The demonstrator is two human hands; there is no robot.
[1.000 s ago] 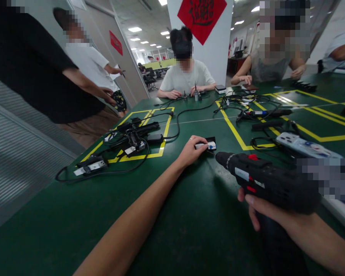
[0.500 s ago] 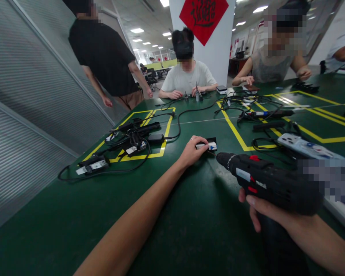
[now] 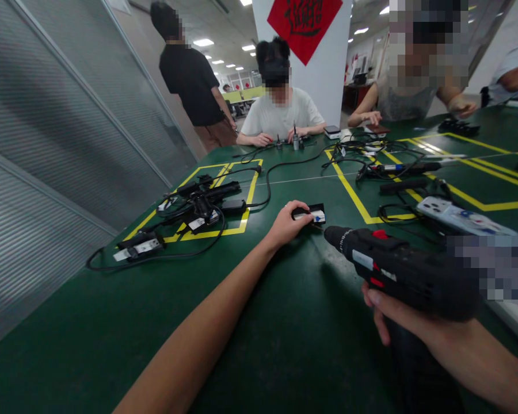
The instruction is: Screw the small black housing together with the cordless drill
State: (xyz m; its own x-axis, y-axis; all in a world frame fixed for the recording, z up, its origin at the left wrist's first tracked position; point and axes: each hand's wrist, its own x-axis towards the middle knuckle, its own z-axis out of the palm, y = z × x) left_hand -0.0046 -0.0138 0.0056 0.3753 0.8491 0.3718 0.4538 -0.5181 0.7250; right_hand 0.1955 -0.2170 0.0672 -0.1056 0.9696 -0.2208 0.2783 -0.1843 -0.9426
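Curled around a small black piece with a white label and a blue mark (image 3: 318, 216), my left hand (image 3: 288, 223) holds it down on the green table (image 3: 164, 333). What exactly the piece is, I cannot make out. My right hand (image 3: 408, 313) grips a black cordless drill (image 3: 397, 270) with red buttons, its fingers wrapped round the handle. The drill lies level in the air, chuck pointing left. Its thin bit reaches to the near edge of the labelled piece; whether the tip touches is too small to tell.
Black devices and cables (image 3: 202, 210) lie within yellow tape at the left. To the right are a white power strip (image 3: 461, 218), a pen-like tool (image 3: 408, 168) and tangled cords. Two people sit across the table, one handling small metal parts (image 3: 296, 140); another person stands behind.
The standing person at the left has moved farther back and to the right. The drill and both my hands have barely shifted.
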